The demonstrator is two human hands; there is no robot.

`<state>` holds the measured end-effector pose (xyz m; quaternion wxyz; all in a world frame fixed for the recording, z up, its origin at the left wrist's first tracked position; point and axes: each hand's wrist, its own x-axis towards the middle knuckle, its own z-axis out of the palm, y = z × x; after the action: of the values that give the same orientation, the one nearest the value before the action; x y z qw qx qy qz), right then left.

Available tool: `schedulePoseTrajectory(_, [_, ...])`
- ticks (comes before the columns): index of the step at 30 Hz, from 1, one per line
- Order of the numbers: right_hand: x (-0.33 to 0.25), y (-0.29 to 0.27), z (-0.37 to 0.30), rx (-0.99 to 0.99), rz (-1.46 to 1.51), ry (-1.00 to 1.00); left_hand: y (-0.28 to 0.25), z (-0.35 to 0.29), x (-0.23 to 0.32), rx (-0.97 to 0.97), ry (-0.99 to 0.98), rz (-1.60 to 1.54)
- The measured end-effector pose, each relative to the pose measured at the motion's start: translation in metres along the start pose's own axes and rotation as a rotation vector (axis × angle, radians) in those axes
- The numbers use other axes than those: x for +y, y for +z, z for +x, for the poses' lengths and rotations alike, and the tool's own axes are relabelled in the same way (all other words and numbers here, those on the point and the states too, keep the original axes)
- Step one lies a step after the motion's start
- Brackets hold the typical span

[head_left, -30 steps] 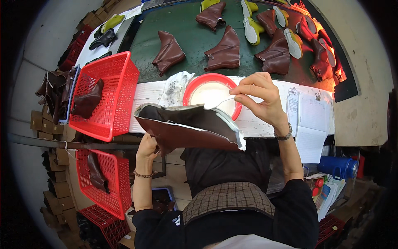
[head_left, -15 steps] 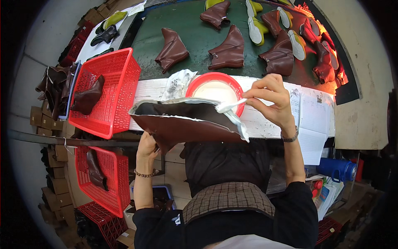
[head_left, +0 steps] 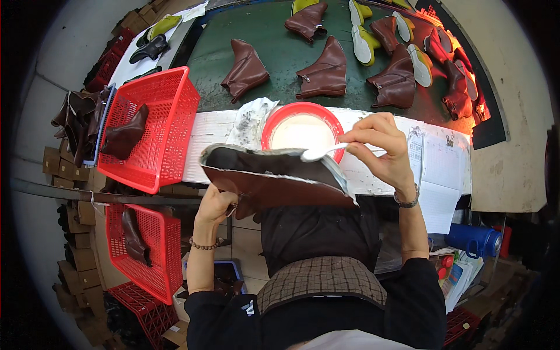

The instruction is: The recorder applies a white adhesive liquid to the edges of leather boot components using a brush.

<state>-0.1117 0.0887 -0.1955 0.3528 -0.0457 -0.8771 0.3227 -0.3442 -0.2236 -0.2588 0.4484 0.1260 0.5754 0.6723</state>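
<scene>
My left hand grips a brown leather boot upper from below and holds it flat over my lap, its dark inner side facing up. My right hand pinches a white brush whose tip rests on the upper's grey-edged rim. Just behind the upper stands a red bowl of white glue on the white bench top. A smeared white rag lies left of the bowl.
A red basket with one brown boot upper sits on the bench's left end; two more red baskets stand below it. Several brown uppers and yellow-green lasts lie on the green belt behind. Paper sheets lie at right.
The boot upper has moved slightly up and to the right toward the bowl. My right hand has drawn the brush along its far rim.
</scene>
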Motion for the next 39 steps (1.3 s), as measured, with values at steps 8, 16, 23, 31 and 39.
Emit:
schedulePoseTrajectory(8, [-0.007, 0.013, 0.035, -0.071, 0.061, -0.124, 0.033, -0.005, 0.014, -0.189, -0.072, 0.108])
schedulePoseTrajectory(16, [-0.007, 0.002, 0.035, -0.15, -0.017, -0.123, 0.048, -0.013, 0.033, -0.209, -0.126, 0.385])
schedulePoseTrajectory(23, [-0.004, 0.02, 0.05, -0.146, -0.054, -0.201, 0.066, -0.01, 0.036, -0.329, -0.19, 0.446])
schedulePoseTrajectory(31, [0.019, 0.014, 0.039, -0.054, 0.056, -0.163, 0.045, -0.004, 0.03, -0.108, -0.143, 0.205])
schedulePoseTrajectory(39, [0.112, 0.031, -0.019, 0.234, 0.225, 0.323, 0.016, 0.068, 0.04, -0.154, -0.214, -0.096])
